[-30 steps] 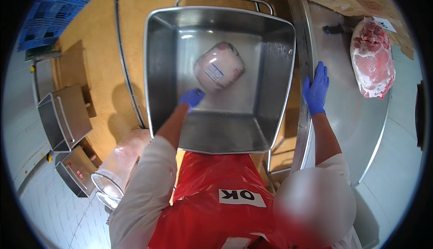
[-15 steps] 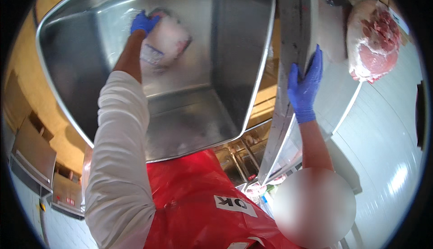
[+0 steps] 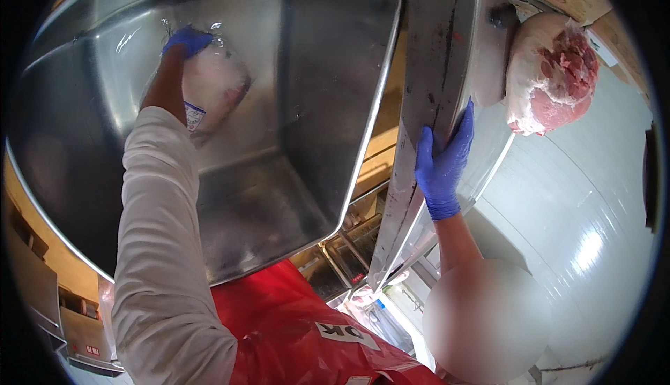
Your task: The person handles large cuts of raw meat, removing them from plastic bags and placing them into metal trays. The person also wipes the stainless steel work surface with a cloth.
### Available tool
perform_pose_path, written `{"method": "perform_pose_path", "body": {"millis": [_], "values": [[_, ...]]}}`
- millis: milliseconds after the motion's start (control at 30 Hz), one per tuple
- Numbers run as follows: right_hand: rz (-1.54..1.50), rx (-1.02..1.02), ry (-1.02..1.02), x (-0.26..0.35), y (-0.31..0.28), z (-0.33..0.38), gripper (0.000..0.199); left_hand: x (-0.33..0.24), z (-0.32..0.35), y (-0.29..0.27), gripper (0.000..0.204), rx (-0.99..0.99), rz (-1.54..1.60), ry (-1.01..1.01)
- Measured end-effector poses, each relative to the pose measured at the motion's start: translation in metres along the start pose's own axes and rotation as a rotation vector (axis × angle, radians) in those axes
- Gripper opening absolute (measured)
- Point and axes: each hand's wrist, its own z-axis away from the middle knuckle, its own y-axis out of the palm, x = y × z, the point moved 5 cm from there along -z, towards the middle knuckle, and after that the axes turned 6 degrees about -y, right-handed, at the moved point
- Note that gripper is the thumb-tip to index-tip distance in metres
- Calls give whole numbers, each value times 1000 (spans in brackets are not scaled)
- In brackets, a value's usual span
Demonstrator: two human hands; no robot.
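Note:
My left hand (image 3: 187, 39), in a blue glove, reaches deep into a large metal bin (image 3: 314, 57). Its fingers grip the far end of a pale, plastic-wrapped piece of meat (image 3: 215, 81) that bears a small white and blue label. Some of the meat lies hidden behind my forearm. My right hand (image 3: 445, 165), also blue-gloved, rests on the metal edge of the table (image 3: 433, 57), thumb and fingers spread and holding nothing. Beyond it, a large raw cut of meat (image 3: 555, 74) with a fatty skin lies on the table.
The bin's raised rim (image 3: 373, 130) runs close beside the metal table edge. On the right stretches a pale work surface (image 3: 551, 183). Metal containers (image 3: 349, 252) show in the gap under the table edge. A dark object (image 3: 499, 15) sits near the raw cut.
The whole view has shifted, so the bin now appears farther left. My left hand stays on the wrapped meat. My right hand has slid a little nearer along the metal edge.

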Motion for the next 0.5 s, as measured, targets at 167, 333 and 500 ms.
{"method": "perform_pose_path", "body": {"millis": [167, 333, 500], "values": [[31, -9, 12, -3, -2, 5, 80, -14, 49, 4, 72, -92, 134, -106], [38, -8, -4, -1, -2, 3, 80, -12, 90, 6, 76, -122, 66, -216], [-28, -31, -31, -1, -4, 1, 81, -2, 87, 19, 71, -3, 106, -215]]}}
